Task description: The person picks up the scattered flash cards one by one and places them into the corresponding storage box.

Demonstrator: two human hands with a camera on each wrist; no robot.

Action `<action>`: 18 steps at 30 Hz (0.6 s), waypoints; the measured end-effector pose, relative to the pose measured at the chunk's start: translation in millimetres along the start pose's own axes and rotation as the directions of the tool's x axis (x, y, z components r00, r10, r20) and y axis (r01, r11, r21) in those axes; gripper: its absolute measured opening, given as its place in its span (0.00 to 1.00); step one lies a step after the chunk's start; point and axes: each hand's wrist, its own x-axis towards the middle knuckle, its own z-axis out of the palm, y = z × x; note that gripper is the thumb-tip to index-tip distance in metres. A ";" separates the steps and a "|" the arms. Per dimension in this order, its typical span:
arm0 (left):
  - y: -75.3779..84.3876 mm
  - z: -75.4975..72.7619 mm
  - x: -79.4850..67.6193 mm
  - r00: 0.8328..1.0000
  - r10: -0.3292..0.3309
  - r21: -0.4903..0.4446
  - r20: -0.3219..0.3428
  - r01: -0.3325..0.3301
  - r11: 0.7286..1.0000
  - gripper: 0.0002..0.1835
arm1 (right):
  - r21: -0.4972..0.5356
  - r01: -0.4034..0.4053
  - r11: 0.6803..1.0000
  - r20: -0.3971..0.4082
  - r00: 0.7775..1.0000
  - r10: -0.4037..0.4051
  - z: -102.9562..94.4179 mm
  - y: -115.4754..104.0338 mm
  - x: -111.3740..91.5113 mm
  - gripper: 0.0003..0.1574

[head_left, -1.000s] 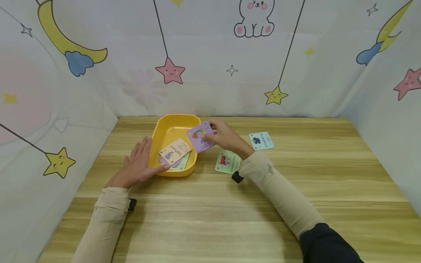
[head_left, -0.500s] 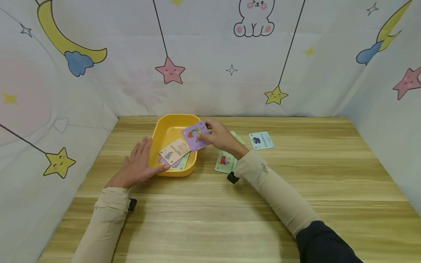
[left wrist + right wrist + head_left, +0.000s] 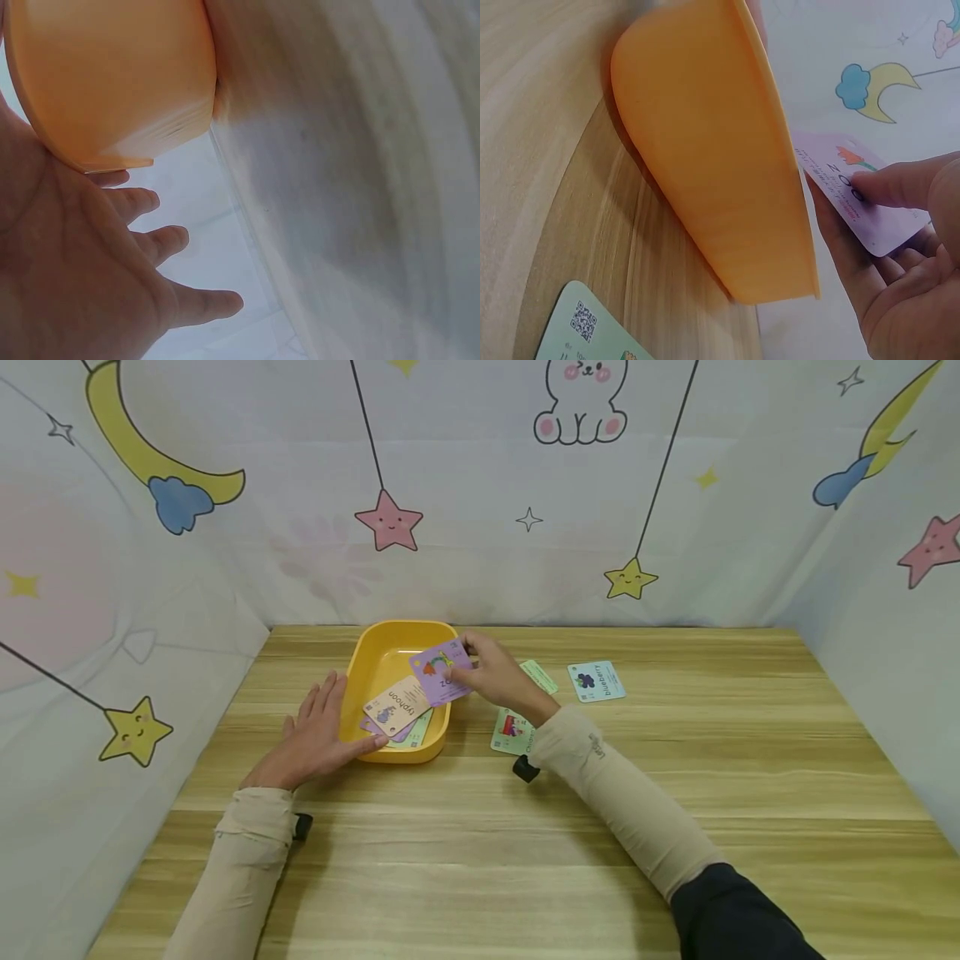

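My right hand pinches a purple card between thumb and fingers, over the right rim of a yellow plastic bin. In the right wrist view the purple card shows the word "zoo", with the thumb on its face. My left hand rests against the bin's left side, fingers straight and spread, thumb at the front rim. From the left wrist, the palm sits against the bin's wall. Inside the bin a cream "typhoon" card lies over purple and green cards, partly covered.
On the wooden table, right of the bin, lie a green card partly under the right wrist and another green card behind it. Farther right is a pale blue "blueberry" card. A printed cloth hangs along the back edge.
My right hand has moved left with the purple card, bringing it farther over the bin. A green card behind that wrist has come into sight. The left hand has stayed put.
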 end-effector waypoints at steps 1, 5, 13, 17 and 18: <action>0.2 -0.1 0.0 1.000 0.000 0.000 0.000 0.000 1.000 0.66 | -0.001 0.001 1.000 0.001 1.000 -0.001 0.3 -0.3 0.2 0.15; 0.5 -0.4 0.3 1.000 -0.001 -0.002 0.003 0.001 1.000 0.66 | 0.001 -0.004 1.000 0.007 1.000 0.004 1.7 -0.9 1.1 0.14; 0.2 -0.7 0.0 1.000 -0.004 -0.002 0.007 0.004 1.000 0.66 | -0.001 -0.012 1.000 0.014 1.000 0.012 5.3 -1.6 4.9 0.16; 0.6 -1.1 0.0 1.000 -0.004 0.001 0.009 0.004 1.000 0.66 | 0.000 -0.021 1.000 0.011 1.000 0.021 7.3 -1.6 7.5 0.15; 0.7 -1.1 0.0 1.000 -0.004 0.003 0.010 0.004 1.000 0.66 | 0.005 -0.022 1.000 0.012 1.000 0.022 7.9 -1.6 8.1 0.15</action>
